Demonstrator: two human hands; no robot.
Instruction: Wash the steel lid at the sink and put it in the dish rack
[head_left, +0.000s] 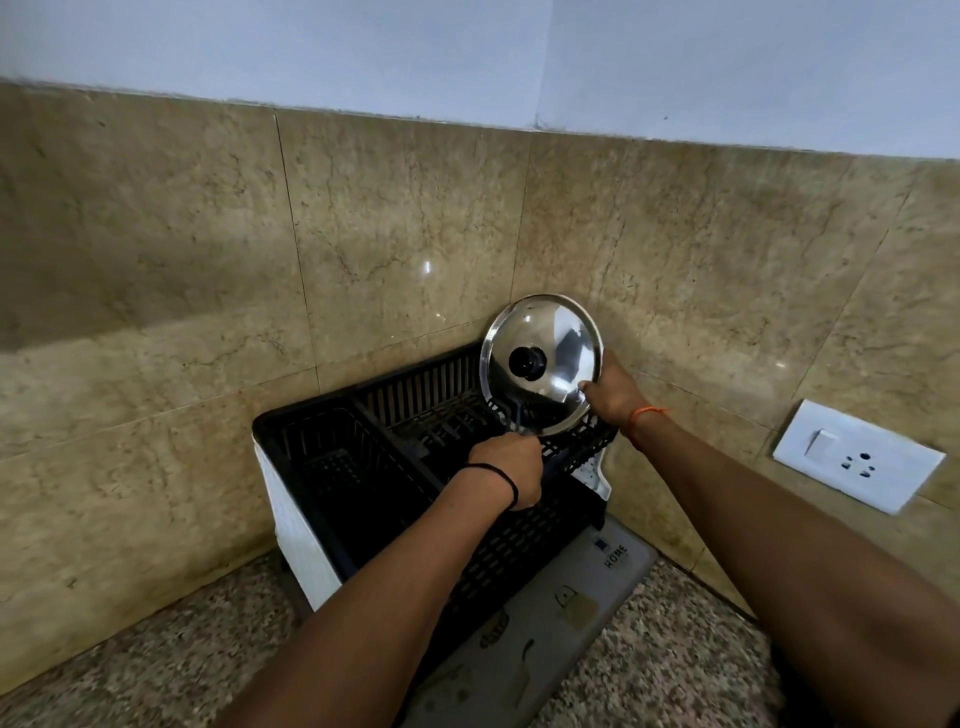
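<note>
Pinching the lower right edge of the steel lid (543, 364), the right hand (613, 392) holds it upright with thumb in front and fingers behind, a little right of centre in the frame. The lid stands on edge over the far right corner of the black dish rack (332, 452), its black knob (527, 362) facing the camera and its top rim close to or leaning on the tiled wall (208, 260); whether its bottom edge already sits in the slots I cannot tell. The left hand (506, 467) is clenched just below and left of the lid around something thin and dark at the rack's tines, but what it holds is not clear. The lid looks light, stiff and thin, and being polished and probably still wet it is likely slippery, so a rim pinch like this one could let it swivel or slide. The knob seems the surer place to take hold for carrying, while the rim gives better control for steering the edge between the tines. It will not break if dropped, though it would clatter and might dent.
</note>
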